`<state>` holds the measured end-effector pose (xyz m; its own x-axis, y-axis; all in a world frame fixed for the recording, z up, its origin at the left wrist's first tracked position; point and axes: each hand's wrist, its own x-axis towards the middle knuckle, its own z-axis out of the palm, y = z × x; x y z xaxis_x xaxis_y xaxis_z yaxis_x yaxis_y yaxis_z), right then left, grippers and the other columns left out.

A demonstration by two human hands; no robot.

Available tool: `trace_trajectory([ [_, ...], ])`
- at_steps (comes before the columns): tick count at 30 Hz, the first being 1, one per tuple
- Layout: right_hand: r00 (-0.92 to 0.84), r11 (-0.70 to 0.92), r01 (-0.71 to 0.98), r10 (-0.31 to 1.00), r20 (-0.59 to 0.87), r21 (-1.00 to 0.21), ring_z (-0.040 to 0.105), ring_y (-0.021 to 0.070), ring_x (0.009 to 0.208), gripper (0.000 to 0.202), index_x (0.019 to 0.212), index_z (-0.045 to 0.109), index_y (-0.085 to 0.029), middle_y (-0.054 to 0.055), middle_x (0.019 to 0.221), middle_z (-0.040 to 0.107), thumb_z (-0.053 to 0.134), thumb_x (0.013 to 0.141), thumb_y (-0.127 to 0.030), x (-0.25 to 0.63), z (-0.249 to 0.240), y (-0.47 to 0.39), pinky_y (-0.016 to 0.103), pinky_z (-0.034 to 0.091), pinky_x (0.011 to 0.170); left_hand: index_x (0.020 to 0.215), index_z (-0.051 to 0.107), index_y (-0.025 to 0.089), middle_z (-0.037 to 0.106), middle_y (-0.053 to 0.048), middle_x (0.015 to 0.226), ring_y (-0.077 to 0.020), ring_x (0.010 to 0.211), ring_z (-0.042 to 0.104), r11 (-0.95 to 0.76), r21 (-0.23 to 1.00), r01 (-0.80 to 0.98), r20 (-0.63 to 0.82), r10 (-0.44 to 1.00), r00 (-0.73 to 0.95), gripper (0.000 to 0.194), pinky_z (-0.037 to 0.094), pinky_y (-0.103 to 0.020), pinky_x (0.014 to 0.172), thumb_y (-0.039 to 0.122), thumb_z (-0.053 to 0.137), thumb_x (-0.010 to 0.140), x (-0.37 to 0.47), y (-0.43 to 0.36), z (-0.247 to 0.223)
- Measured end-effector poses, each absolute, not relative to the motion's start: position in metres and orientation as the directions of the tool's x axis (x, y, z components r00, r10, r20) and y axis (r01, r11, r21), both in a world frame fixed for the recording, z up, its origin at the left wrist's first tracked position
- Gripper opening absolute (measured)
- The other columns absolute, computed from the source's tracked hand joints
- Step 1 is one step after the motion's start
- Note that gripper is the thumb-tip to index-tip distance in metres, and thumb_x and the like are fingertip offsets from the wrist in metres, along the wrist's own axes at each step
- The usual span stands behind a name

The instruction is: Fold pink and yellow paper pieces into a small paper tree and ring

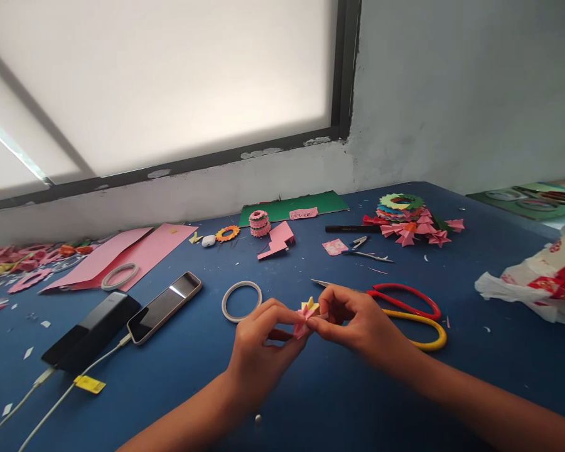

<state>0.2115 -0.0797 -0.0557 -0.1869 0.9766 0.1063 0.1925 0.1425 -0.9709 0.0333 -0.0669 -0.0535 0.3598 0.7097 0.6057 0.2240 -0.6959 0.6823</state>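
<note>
Between my two hands, a small folded pink paper flower [302, 323] with a yellow centre is held just above the blue table. My left hand [268, 333] pinches its left side between thumb and fingers. From the right, my right hand [351, 317] pinches at the flower's edge, where a small pale strip shows by the fingertips. Scissors with red and yellow handles [421, 342] lie partly behind my right hand, their tip poking out past its knuckles. A roll of narrow white tape [224, 307] rests just beyond my left hand.
A phone [164, 307] and a black power bank [91, 333] with white cables lie left. Pink paper sheets [94, 257], a pink cut paper piece [277, 240], tweezers [370, 256] and a black pen [351, 229] lie farther back. Paper flowers [407, 232] pile back right, near a white plastic bag [522, 282].
</note>
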Motion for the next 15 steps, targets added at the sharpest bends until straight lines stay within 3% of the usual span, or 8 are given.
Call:
trace_trajectory([
  [15,-0.161,0.156,0.200,0.979,0.124,-0.967,0.045,0.0117,0.060,0.023,0.073,0.051,-0.020,-0.003,0.066,0.053,0.064,0.079,-0.038,0.2107,-0.0515,-0.0812,0.024,0.036,0.054,0.081,0.065,0.017,0.060,0.001,0.074,-0.0076,0.060,0.060,-0.695,0.686,0.214,0.613,0.711,0.345,0.012,0.057,-0.014,0.050,0.008,0.070,0.075,0.0317,-0.0661,-0.0553],
])
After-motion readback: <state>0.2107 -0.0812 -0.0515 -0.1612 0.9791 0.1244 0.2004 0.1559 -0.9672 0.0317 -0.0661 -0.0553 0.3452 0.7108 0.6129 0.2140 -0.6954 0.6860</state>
